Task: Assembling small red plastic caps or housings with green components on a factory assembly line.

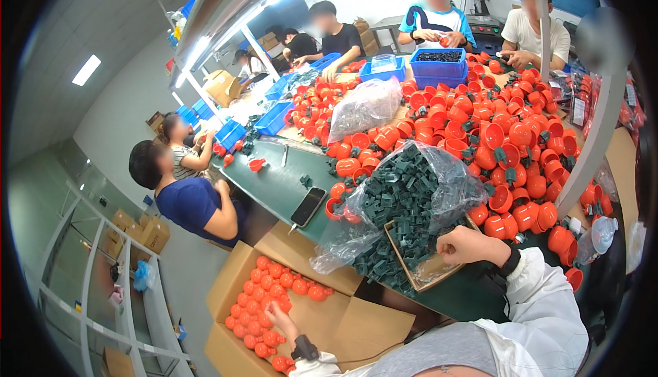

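Handling red cups (pixel 299 286) in the carton (pixel 377 322), beside the table (pixel 274 186), appears the step in hand. Left hand (pixel 281 317): half-curled among the cups; grip cannot be confirmed at this angle. Right hand (pixel 467 246): fingers curled over the tray (pixel 400 256), hold likewise hidden. The next move calls for clearing neighbouring cups. Bare cardboard lies rightward; green clips (pixel 404 188) crowd the tray's left edge.

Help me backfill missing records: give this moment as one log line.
left hand: at red-orange parts in cardboard box | right hand: at open tray | grip contents: unclear | nearby: dark green parts
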Available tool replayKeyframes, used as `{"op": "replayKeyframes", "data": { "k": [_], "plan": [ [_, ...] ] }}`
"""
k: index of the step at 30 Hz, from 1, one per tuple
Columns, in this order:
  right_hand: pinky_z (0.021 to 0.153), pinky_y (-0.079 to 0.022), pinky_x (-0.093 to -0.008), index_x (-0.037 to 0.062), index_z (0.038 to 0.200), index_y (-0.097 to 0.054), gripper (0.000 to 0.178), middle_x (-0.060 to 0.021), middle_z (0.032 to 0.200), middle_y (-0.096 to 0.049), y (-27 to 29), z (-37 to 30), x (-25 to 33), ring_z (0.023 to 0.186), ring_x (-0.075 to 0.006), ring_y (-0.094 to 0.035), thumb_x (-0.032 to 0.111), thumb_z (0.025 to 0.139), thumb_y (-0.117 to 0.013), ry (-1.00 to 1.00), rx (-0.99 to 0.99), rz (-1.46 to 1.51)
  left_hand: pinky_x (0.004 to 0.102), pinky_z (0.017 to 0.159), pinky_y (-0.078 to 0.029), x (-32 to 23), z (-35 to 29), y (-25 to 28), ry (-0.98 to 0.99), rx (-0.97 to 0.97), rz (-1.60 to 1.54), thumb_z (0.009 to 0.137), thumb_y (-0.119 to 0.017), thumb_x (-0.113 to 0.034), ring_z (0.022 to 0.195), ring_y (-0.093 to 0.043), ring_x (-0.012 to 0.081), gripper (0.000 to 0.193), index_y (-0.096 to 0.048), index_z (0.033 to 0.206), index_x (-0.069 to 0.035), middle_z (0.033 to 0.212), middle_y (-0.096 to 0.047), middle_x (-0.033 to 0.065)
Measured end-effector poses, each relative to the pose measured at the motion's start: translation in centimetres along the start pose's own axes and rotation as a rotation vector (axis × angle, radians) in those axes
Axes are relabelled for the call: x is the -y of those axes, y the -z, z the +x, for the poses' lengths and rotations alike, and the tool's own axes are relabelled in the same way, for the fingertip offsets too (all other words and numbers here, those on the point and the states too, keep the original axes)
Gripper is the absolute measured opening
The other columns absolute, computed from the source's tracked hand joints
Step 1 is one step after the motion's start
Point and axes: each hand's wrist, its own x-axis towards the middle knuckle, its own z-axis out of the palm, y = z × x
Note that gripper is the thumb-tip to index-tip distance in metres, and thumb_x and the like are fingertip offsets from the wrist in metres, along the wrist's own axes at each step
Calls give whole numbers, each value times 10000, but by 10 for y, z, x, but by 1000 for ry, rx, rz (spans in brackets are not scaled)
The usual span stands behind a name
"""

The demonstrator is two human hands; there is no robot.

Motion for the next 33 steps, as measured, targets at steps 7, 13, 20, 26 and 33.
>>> {"op": "replayKeyframes", "data": {
  "k": [7,13,20,26,33],
  "plan": [
    [582,-462,-216,-10,816,-616,119,-32,657,-605,-6,6,7,603,-73,-562,76,734,-624,-4,-145,408,382,641,-521,-108,-77,-66,532,677,-720,903,-385,-342,814,-612,286,346,-498,1087,-71,969,-600,128],
    [721,-460,-222,-26,952,-597,158,-20,824,-600,-4,-2,25,768,-70,-552,70,827,-598,19,-63,695,328,537,-534,-159,-191,-132,763,1315,-655,906,-267,-495,771,-625,291,536,-431,1144,-44,1038,-573,145],
    [711,-473,-229,-29,924,-610,168,-55,843,-623,-15,-11,29,784,-87,-579,111,833,-624,10,-38,862,245,676,-488,-157,-222,-145,432,1237,-436,922,-409,-247,847,-584,148,307,-413,1143,-35,1000,-566,97],
    [613,-466,-219,-20,866,-624,150,-37,794,-613,-17,-6,33,697,-71,-573,119,809,-635,26,-132,639,200,762,-427,-161,-225,-143,398,1245,-420,929,-414,-146,864,-529,71,261,-395,1171,-49,979,-556,57],
    [574,-456,-242,-1,815,-640,124,-59,730,-585,-19,-3,39,627,-113,-574,111,764,-638,48,-187,465,203,737,-442,-168,-226,-144,400,1234,-432,919,-436,-124,861,-540,77,272,-381,1177,-58,987,-561,72]
  ]
}}
